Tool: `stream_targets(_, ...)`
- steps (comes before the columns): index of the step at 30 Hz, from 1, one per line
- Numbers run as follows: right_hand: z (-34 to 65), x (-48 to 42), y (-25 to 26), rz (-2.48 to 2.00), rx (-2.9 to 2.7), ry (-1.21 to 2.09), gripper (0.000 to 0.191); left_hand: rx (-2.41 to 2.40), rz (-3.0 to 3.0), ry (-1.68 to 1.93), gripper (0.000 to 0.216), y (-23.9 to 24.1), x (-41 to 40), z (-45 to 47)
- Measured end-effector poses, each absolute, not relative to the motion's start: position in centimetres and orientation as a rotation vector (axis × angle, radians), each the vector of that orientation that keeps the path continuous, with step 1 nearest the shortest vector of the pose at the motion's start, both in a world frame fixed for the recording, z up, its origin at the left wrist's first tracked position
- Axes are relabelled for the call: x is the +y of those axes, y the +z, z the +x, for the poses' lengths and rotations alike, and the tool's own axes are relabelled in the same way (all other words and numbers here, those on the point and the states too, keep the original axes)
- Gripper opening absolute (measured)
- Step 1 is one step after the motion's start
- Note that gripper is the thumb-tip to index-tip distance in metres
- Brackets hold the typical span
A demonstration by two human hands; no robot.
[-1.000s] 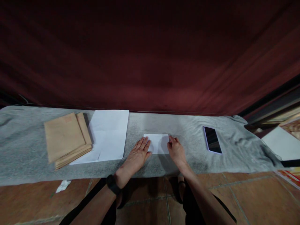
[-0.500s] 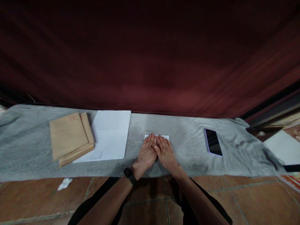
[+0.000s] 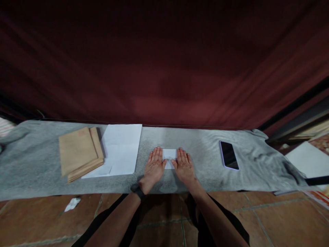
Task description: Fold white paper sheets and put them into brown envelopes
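Observation:
A small folded sheet of white paper (image 3: 169, 154) lies flat on the grey cloth, its middle showing between my hands. My left hand (image 3: 154, 165) rests palm down over the paper's left end, fingers stretched forward and thumb pointing inward. On the right end lies my right hand (image 3: 184, 166), also flat, its thumb reaching toward the other. Both hands hide the paper's side edges. A dark band (image 3: 138, 190) circles my left wrist.
White sheets (image 3: 123, 151) lie left of my hands, partly under a stack of brown envelopes (image 3: 77, 149). To the right is a phone (image 3: 229, 155) in a purple case. The grey cloth (image 3: 205, 178) covers a long, narrow surface before a dark red curtain (image 3: 164, 85).
My hands have slid apart, from side by side over the middle of the paper to its two ends. The paper's middle now shows between them.

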State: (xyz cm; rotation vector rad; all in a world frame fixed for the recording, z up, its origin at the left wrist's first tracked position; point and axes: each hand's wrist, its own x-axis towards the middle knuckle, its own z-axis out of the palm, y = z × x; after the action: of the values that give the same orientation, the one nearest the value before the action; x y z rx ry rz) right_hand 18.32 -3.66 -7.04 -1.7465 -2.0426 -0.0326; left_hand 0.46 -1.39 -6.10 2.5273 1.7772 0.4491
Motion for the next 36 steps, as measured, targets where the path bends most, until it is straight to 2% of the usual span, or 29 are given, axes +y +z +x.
stream_targets(8, 19.4, -4.4, -7.4, -1.771, -1.994, -0.067, 0.057, 1.879, 2.496, 0.454, 0.06, -6.0, -1.9, 0.4)
stream_targets(14, 20.2, -4.8, -7.4, -1.816, -1.964, -0.203, 0.055, 2.032, 2.45, 0.277, 0.058, -4.9, -3.1, -1.5)
stream_targets(17, 19.8, -4.7, -6.4, -1.817, -1.974, -0.224, 0.056, 2.127, 2.457, 0.3, 0.058, -4.3, -3.7, -1.0)
stream_targets(20, 18.4, -4.5, -5.4, -1.721, -2.098, -0.129, 0.057, 1.962, 2.588, 0.365, 0.059, -4.4, -4.3, 0.9)
stream_targets(25, 15.6, -5.0, -5.7, -1.596, -2.311, 0.04, 0.055, 1.693, 2.655, 0.252, 0.06, -5.9, -5.1, 3.1)
stream_targets(36, 16.9, -5.3, -7.6, -1.722, -2.247, -0.163, 0.059, 1.758, 2.655, 0.328, 0.058, -6.2, -6.1, -1.9)
